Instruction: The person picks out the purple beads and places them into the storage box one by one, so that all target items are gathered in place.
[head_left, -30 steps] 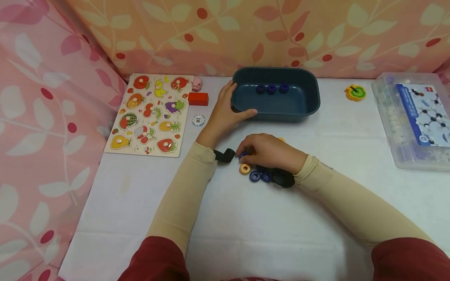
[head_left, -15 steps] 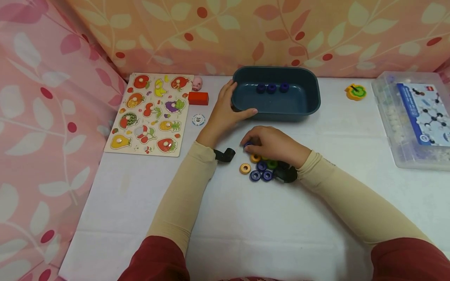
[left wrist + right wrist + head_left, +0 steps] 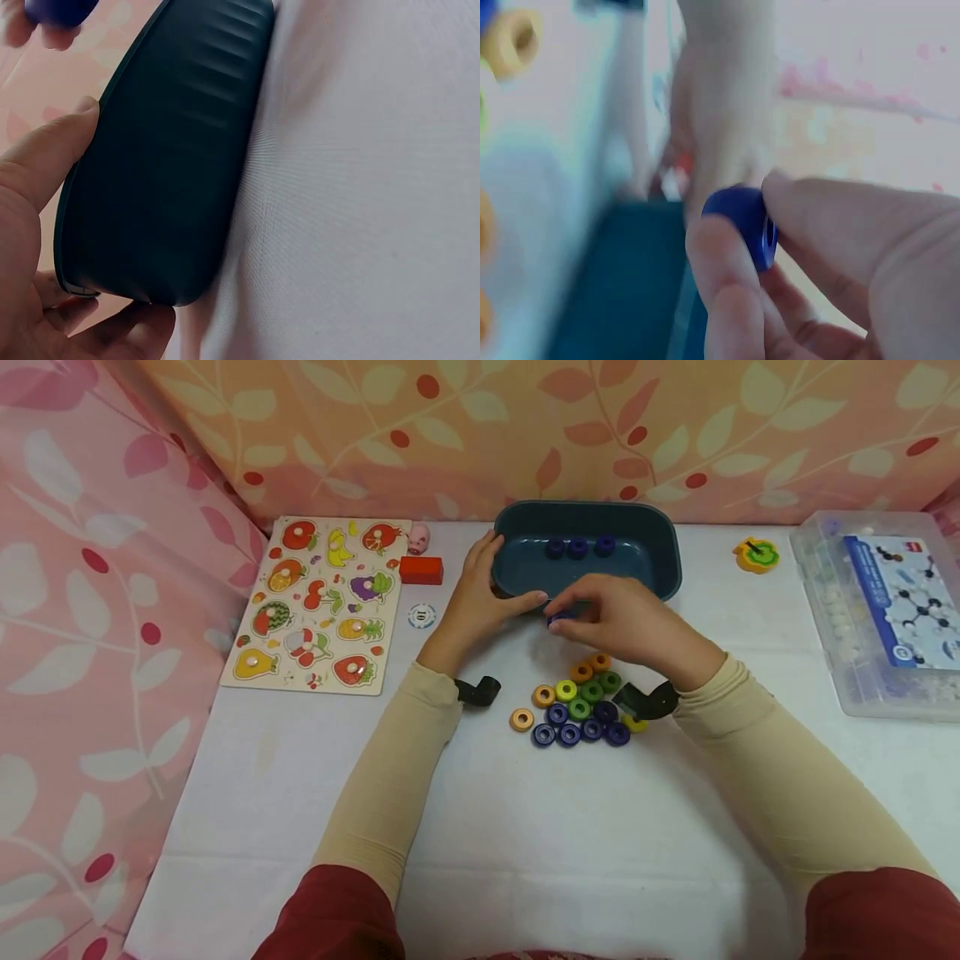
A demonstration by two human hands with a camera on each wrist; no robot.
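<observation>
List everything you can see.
Bin: 1, dark teal, back
Binned rings: 3, indigo, inside
Loose rings: 6 indigo, 4 orange, 3 green, 2 yellow, before bin
Held ring: 1, indigo, near bin
Fruit puzzle: 1, multicoloured, left
Block: 1, red, beside puzzle
Small toy: 1, pink, behind block
Chip: 1, white-blue, before block
Small object: 1, yellow-green, near case
Case: 1, clear, far right
Cloth: 1, white, underneath
Curtain: count unclear, pink-orange, left, back
Wrist devices: 2, black, worn
Sleeves: 2, beige, worn
Left hand: 1, gripping bin
Right hand: 1, pinching held ring
</observation>
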